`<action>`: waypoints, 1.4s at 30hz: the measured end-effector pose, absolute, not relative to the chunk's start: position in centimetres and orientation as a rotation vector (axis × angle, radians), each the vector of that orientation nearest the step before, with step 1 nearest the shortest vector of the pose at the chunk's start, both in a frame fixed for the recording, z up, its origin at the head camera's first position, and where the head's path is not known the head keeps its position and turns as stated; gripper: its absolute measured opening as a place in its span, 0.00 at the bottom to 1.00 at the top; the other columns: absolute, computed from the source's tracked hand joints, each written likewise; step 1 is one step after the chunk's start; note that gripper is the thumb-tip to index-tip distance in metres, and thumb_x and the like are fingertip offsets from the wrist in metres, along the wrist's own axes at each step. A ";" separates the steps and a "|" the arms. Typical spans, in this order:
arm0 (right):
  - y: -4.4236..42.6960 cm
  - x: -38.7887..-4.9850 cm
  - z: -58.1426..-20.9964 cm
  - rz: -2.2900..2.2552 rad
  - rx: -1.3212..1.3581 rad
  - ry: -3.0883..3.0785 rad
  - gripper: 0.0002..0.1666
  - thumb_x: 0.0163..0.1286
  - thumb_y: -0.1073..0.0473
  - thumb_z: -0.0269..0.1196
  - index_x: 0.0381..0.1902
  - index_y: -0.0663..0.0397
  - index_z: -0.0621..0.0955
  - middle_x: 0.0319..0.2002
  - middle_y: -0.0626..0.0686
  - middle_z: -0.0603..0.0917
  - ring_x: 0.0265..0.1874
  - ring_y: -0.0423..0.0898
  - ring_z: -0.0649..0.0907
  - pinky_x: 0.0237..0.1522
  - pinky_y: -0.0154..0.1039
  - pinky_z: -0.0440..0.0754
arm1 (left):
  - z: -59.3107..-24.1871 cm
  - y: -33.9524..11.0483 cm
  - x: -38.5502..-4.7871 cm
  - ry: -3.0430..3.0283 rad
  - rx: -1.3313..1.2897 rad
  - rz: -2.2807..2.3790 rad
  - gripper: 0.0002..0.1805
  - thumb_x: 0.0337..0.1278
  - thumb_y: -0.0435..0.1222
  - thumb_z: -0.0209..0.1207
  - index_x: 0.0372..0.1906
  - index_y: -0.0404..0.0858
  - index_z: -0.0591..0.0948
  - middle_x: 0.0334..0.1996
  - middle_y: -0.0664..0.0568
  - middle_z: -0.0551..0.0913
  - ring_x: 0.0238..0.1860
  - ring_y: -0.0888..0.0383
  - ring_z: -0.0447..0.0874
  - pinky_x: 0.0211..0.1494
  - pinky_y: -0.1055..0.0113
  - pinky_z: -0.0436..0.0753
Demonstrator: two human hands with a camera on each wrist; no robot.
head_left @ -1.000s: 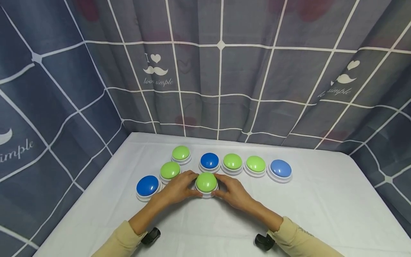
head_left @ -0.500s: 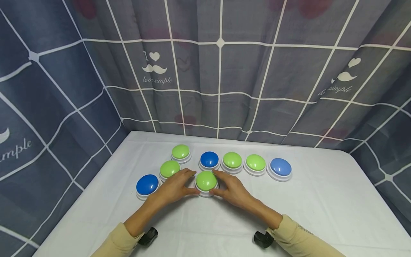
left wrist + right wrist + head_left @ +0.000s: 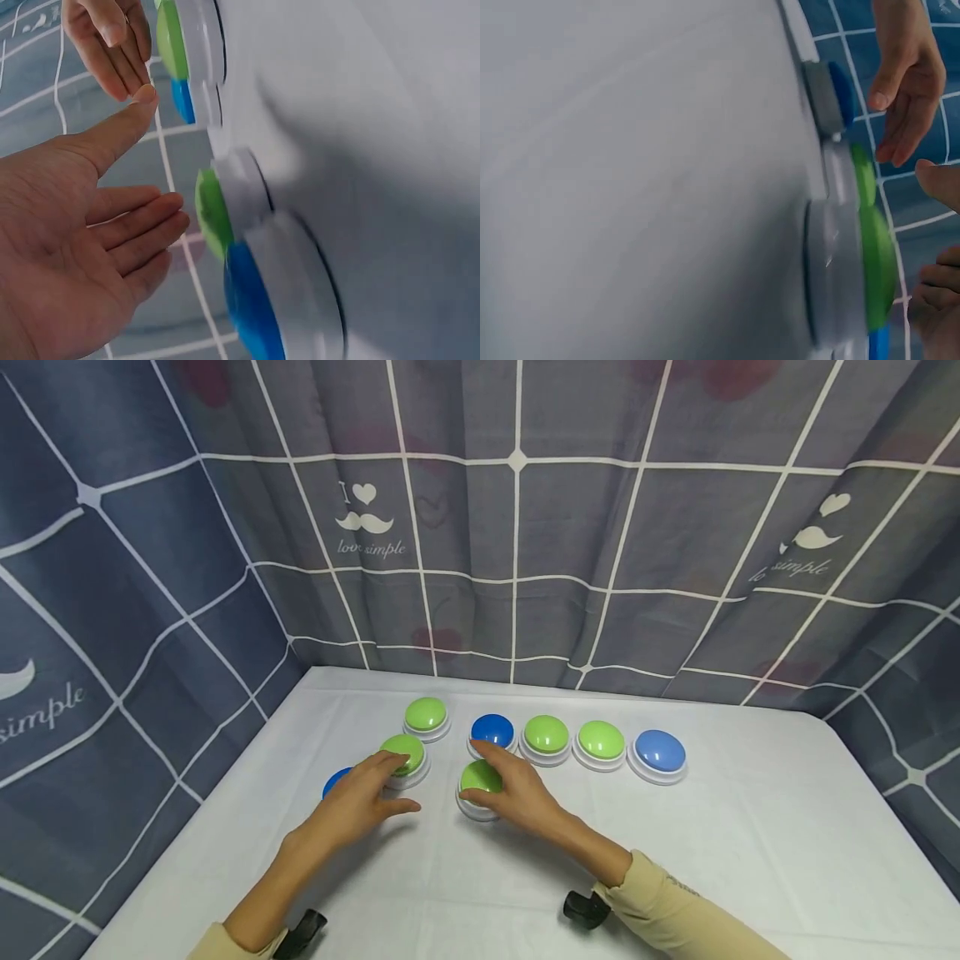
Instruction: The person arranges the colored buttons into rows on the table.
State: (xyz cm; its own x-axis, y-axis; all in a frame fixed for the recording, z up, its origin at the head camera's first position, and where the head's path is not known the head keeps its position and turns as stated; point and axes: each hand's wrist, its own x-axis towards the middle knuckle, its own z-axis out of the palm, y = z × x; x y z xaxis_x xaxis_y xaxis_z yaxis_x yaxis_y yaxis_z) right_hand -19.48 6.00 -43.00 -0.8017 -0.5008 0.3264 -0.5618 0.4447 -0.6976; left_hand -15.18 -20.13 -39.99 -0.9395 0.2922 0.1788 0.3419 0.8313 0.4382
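Near green button (image 3: 478,772): mid-worktop, white base flat on the cloth, dome up, just in front of the row's left end. Right hand (image 3: 519,787) is above it, thumb and fingers apart, holding nothing; the thumb crosses part of the dome in the head view, but the right wrist view shows a gap between hand and dome.

Left hand (image 3: 352,803) is wide, palm facing inward, fingers straight, thumb out, nothing in it. It hovers over the left pair: front-left blue button (image 3: 333,782), mostly hidden behind the hand, and middle-left green button (image 3: 414,748), overlapped by the fingertips. Left wrist view shows it clear of both.

Back-left green button (image 3: 425,715) sits beyond that pair. Row at right, left to right: dark blue button (image 3: 492,728), inner green button (image 3: 546,735), outer green button (image 3: 601,740), lighter blue button (image 3: 660,750).

White cloth covers the worktop (image 3: 765,810). Tan sleeves (image 3: 686,906) on both arms, black device (image 3: 587,910) at each cuff. Grey-blue grid curtain (image 3: 570,410) behind and at both sides.
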 end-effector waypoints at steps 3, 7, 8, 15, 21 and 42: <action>4.9 -19.3 -42.5 1.338 0.988 -2.603 0.43 0.61 0.51 0.73 0.70 0.60 0.70 0.67 0.56 0.73 0.68 0.53 0.70 0.68 0.50 0.66 | -39.7 -21.6 -14.7 -2.874 -0.482 -0.737 0.37 0.47 0.45 0.75 0.61 0.34 0.77 0.54 0.46 0.80 0.57 0.47 0.78 0.59 0.48 0.76; 3.1 -18.9 -42.3 1.336 1.063 -2.596 0.43 0.62 0.49 0.72 0.70 0.60 0.70 0.68 0.56 0.73 0.69 0.52 0.70 0.68 0.48 0.66 | -39.4 -23.6 -13.9 -2.874 -0.396 -0.739 0.35 0.48 0.44 0.75 0.61 0.33 0.77 0.54 0.44 0.80 0.55 0.46 0.79 0.56 0.45 0.77; 2.6 -18.7 -42.3 1.332 1.083 -2.597 0.43 0.63 0.49 0.72 0.70 0.60 0.70 0.68 0.55 0.73 0.68 0.52 0.70 0.68 0.47 0.66 | -39.3 -24.0 -13.6 -2.882 -0.368 -0.740 0.36 0.49 0.45 0.75 0.61 0.33 0.77 0.54 0.43 0.80 0.55 0.44 0.78 0.56 0.44 0.77; -0.6 -17.9 -42.6 1.353 1.161 -2.630 0.42 0.62 0.49 0.72 0.70 0.59 0.71 0.66 0.53 0.74 0.67 0.48 0.72 0.67 0.40 0.68 | -39.4 -26.8 -12.2 -2.978 -0.207 -0.712 0.43 0.45 0.48 0.76 0.62 0.26 0.73 0.58 0.33 0.76 0.60 0.34 0.72 0.58 0.35 0.72; -2.9 -17.7 -43.3 1.301 1.198 -2.678 0.42 0.63 0.46 0.71 0.70 0.57 0.71 0.65 0.51 0.76 0.65 0.45 0.74 0.64 0.37 0.71 | -40.4 -28.5 -11.5 -3.016 -0.177 -0.691 0.50 0.38 0.50 0.78 0.62 0.22 0.71 0.58 0.28 0.73 0.61 0.30 0.69 0.58 0.33 0.70; -5.5 -17.5 -44.3 1.283 1.290 -2.688 0.40 0.66 0.50 0.69 0.70 0.62 0.70 0.66 0.54 0.75 0.66 0.44 0.72 0.66 0.35 0.67 | -43.0 -29.5 -13.5 -2.892 -0.310 -0.904 0.45 0.39 0.45 0.79 0.60 0.24 0.74 0.54 0.33 0.78 0.59 0.33 0.73 0.60 0.36 0.69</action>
State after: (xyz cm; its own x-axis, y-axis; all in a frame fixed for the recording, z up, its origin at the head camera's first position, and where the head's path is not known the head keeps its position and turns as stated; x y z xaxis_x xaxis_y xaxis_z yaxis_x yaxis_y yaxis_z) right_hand -17.51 -5.55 -44.25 -0.6795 -0.6976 0.2272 -0.6153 0.3731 -0.6945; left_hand -13.47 -29.53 -43.04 -0.9748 0.1644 0.1509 0.2210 0.8034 0.5528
